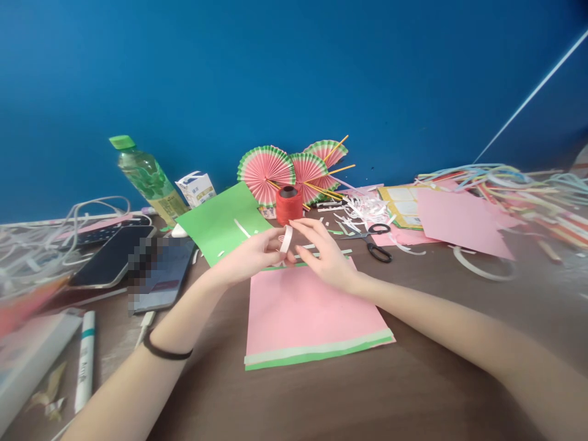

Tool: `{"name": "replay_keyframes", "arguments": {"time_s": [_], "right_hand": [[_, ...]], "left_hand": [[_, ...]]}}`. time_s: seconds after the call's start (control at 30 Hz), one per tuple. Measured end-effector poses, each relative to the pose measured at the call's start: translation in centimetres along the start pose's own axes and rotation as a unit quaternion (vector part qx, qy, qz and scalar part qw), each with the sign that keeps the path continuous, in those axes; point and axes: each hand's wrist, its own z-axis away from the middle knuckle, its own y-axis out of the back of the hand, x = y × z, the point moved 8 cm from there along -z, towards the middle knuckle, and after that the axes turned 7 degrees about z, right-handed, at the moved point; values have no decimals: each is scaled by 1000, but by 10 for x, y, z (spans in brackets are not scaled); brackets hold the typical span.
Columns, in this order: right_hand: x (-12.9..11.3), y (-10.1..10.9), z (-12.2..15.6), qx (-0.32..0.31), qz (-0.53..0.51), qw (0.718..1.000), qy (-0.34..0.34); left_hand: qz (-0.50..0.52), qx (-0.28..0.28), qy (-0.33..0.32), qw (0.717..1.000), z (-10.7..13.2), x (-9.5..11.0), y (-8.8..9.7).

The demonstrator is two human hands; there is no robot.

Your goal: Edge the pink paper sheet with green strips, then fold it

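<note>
My left hand (260, 250) is closed around a small roll of white tape (286, 240), held on edge above the back of the pink paper. My right hand (324, 254) is just to the right of the roll. Its fingers are apart and curve towards the tape; whether the fingertips touch it I cannot tell. Below both hands lies a sheet of pink paper (312, 312), with a pale strip and a green strip along its near edge. A spool of red thread (289, 207) stands upright right behind the hands.
Folded pink-and-green paper fans (265, 171) with yellow sticks lean on the blue wall. A green sheet (225, 222), a drink bottle (149, 180) and phones (165, 278) are left. Black-handled scissors (379, 252), paper shreds (362, 211) and pink paper (459, 220) lie right.
</note>
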Motion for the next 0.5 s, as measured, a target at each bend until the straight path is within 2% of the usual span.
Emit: {"name": "replay_keyframes", "arguments": {"time_s": [0.13,0.3,0.5], "right_hand": [[-5,-3,2,-10,43,999,28],[-7,-4,3,-15,30,998,53],[-1,-3,0,-14,-51,999,12]], "left_hand": [[9,30,7,999,-3,-7,3],[-1,51,-10,999,-4,-8,5],[-84,92,-36,991,-4,-5,10]]}}
